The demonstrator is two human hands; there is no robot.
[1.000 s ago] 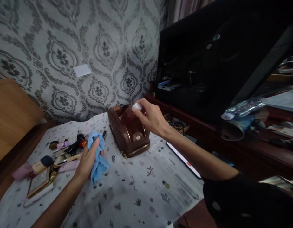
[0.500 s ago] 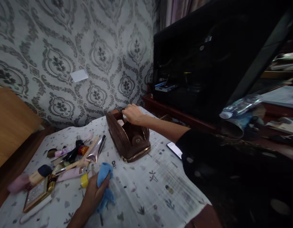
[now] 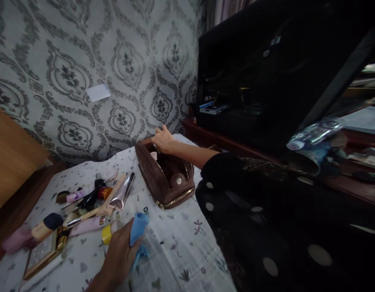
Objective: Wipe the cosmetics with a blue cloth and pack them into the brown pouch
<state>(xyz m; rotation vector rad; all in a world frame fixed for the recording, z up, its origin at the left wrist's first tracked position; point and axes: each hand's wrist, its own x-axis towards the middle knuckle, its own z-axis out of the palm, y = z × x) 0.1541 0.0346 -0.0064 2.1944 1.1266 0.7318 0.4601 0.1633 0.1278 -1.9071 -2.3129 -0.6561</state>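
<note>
A brown zippered bag stands unzipped on the patterned white cloth, with a small pale item inside. My right hand is at the bag's far edge, its fingers bent; what it holds, if anything, is hidden. Low in the view, my left hand grips a crumpled blue cloth. Left of the bag lies a pile of cosmetics, among them a shiny tube, a pink tube, a yellow-capped item and a palette.
A large black screen stands behind my right arm. On the right lies a clear plastic bottle. A wooden panel is at the left, and a white card is on the patterned wall.
My right hand has shifted slightly up and left at the bag's far edge. My right sleeve has swung left and now covers the phone. My left hand still holds the blue cloth.
</note>
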